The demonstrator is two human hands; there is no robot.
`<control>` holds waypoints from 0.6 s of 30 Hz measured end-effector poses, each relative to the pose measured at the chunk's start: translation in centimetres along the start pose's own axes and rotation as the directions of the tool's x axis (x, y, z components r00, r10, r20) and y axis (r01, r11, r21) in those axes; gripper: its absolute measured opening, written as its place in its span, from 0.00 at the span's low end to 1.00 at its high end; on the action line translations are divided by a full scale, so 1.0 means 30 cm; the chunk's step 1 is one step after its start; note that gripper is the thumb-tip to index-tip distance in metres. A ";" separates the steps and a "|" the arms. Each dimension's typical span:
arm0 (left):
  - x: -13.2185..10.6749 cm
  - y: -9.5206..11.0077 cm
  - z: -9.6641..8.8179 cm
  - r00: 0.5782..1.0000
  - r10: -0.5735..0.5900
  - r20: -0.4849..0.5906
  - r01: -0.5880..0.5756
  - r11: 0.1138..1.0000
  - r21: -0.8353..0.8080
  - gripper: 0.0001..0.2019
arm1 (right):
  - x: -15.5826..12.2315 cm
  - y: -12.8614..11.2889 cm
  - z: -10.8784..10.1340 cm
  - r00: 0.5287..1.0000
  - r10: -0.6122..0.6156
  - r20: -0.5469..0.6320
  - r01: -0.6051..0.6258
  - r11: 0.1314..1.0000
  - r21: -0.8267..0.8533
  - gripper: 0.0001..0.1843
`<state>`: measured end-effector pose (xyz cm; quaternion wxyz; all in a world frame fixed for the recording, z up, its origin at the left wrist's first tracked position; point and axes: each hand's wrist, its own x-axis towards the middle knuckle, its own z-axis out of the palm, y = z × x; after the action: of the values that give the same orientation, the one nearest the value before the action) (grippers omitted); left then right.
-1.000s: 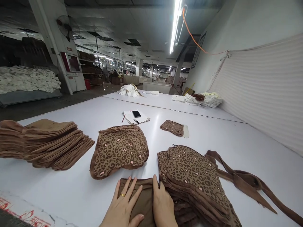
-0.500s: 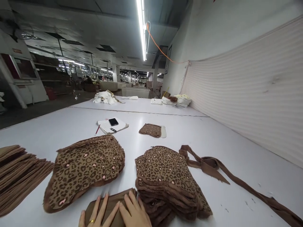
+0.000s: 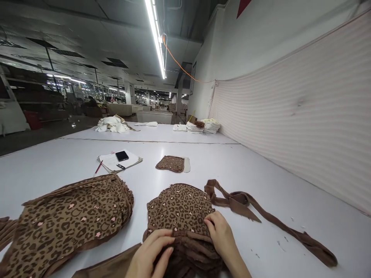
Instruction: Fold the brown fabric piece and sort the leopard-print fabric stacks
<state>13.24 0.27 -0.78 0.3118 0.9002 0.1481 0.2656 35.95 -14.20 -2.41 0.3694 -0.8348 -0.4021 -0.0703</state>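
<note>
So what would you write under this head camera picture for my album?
Both hands, left hand and right hand, grip the near edge of a leopard-print fabric stack on a white table.

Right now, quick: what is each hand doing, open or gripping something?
Left hand: fingers curled on the near edge of the leopard-print fabric stack, gripping it.
Right hand: fingers pinching the top edge of the same stack.

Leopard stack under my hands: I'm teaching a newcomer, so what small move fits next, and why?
Probably lift the top leopard piece off the leopard stack. The left hand and right hand both sit at its near edge, fingers curled onto the top layers, with the plain brown piece lying beside it on the table.
</note>
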 end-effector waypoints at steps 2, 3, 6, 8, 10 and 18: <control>0.103 0.074 0.049 1.000 0.002 0.009 -0.001 0.995 -0.097 0.12 | 0.000 -0.010 0.003 1.000 -0.004 -0.009 0.005 0.998 0.055 0.13; 0.148 0.105 0.074 1.000 -0.004 0.004 0.004 0.994 -0.108 0.12 | -0.001 -0.021 -0.002 1.000 -0.010 -0.013 0.011 0.996 0.087 0.13; 0.246 0.166 0.148 0.999 -0.015 0.041 0.020 0.993 -0.113 0.09 | -0.001 -0.065 -0.030 0.999 -0.042 -0.011 0.043 0.981 0.189 0.14; 0.279 0.181 0.185 0.997 -0.042 0.063 0.048 0.994 -0.097 0.07 | -0.004 -0.091 -0.041 0.998 -0.057 -0.001 0.056 0.967 0.249 0.14; 0.292 0.185 0.205 0.995 -0.078 0.069 0.083 0.993 -0.080 0.06 | -0.011 -0.103 -0.040 0.999 -0.053 0.005 0.049 0.954 0.296 0.14; 0.271 0.159 0.184 0.989 -0.127 0.081 0.139 0.977 -0.161 0.13 | -0.080 -0.062 0.009 0.989 0.151 -0.012 -0.136 0.921 0.365 0.13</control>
<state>23.48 -2.52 1.75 0.4080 0.8677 0.1745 0.2239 32.95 -14.76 -2.56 0.5293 -0.7777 -0.3387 0.0161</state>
